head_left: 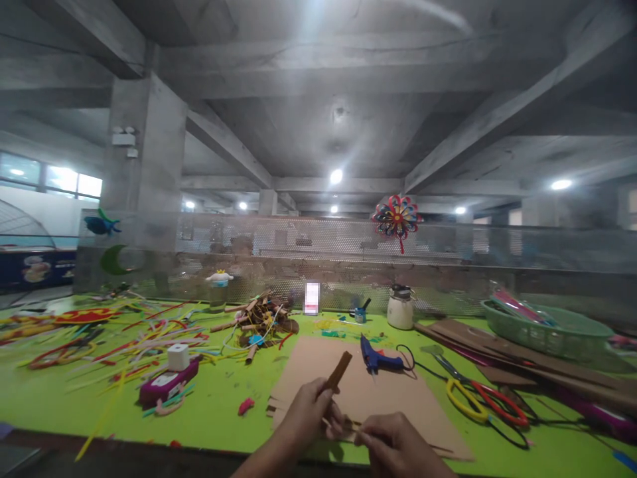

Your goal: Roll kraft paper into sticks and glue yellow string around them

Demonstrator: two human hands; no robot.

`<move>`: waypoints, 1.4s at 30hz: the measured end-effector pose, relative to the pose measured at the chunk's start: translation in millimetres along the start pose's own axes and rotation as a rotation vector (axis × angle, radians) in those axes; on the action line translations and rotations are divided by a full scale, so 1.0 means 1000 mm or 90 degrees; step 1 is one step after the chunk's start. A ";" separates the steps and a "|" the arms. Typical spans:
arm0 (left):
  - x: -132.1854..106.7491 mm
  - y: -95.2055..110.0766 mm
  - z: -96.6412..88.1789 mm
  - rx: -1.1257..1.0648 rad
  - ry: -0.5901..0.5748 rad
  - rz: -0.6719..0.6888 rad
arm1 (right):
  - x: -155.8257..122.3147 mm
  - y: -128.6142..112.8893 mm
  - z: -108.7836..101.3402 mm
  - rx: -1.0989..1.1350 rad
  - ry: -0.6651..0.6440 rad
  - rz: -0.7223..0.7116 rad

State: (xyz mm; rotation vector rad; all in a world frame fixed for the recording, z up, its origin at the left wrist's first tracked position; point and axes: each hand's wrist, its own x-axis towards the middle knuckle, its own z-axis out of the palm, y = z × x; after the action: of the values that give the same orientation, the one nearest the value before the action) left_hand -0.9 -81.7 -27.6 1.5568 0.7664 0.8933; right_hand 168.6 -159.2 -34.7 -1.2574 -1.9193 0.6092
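Reference landmark: the cardboard stack (318,362), lying on the green bench (209,425). The left hand (314,411) is positioned above the near part of the cardboard stack; its grip is clenched around a brown strip (340,370), which projects upward at a tilt above the stack. The right hand (393,439) is located over the near edge of the stack, beside the left hand. Its grip is closed, with thumb and finger pinching a thin piece (352,425); the material cannot be determined. A blue glue gun (381,358) rests at the far right corner of the stack. Scissors (478,390) with yellow and red handles lie right of the stack. A white jar (401,312) stands beyond it. A purple power strip (166,385) lies well left of it.
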 end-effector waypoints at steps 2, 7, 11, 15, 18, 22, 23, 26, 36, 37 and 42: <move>-0.002 0.004 0.003 -0.027 0.012 0.042 | 0.002 0.003 0.004 -0.019 -0.020 -0.030; 0.000 0.014 0.011 -0.244 -0.009 0.023 | 0.011 0.008 0.015 -0.121 -0.030 -0.090; 0.007 0.019 0.006 -0.280 0.017 0.002 | 0.012 0.012 0.022 -0.172 -0.051 -0.070; 0.012 0.022 0.004 -0.290 0.090 -0.069 | 0.001 0.007 0.031 -0.215 -0.074 -0.078; 0.015 0.024 0.010 -0.331 0.104 -0.077 | -0.013 -0.008 0.037 -0.277 -0.095 -0.075; 0.025 0.016 0.012 -0.309 0.146 -0.067 | -0.029 -0.037 0.031 -0.390 -0.279 -0.044; 0.029 0.012 0.011 -0.301 0.149 -0.065 | -0.033 -0.043 0.025 -0.380 -0.306 -0.058; 0.037 -0.002 0.004 -0.277 0.137 -0.050 | -0.039 -0.055 -0.003 -0.301 -0.328 -0.106; 0.034 -0.018 0.003 -0.182 0.075 -0.014 | 0.069 0.001 -0.061 0.019 0.107 0.050; 0.034 -0.018 0.004 -0.167 0.076 -0.004 | 0.082 0.008 -0.054 0.067 0.131 0.073; 0.029 -0.013 0.005 -0.116 0.023 0.031 | 0.119 0.023 -0.015 0.245 0.150 0.087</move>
State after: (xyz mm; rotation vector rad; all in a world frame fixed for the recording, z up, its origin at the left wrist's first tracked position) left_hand 17.5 -57.6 -37.4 1.4077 0.6562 1.0005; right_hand 164.7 -41.1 -3.5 -1.1568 -1.4486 0.8182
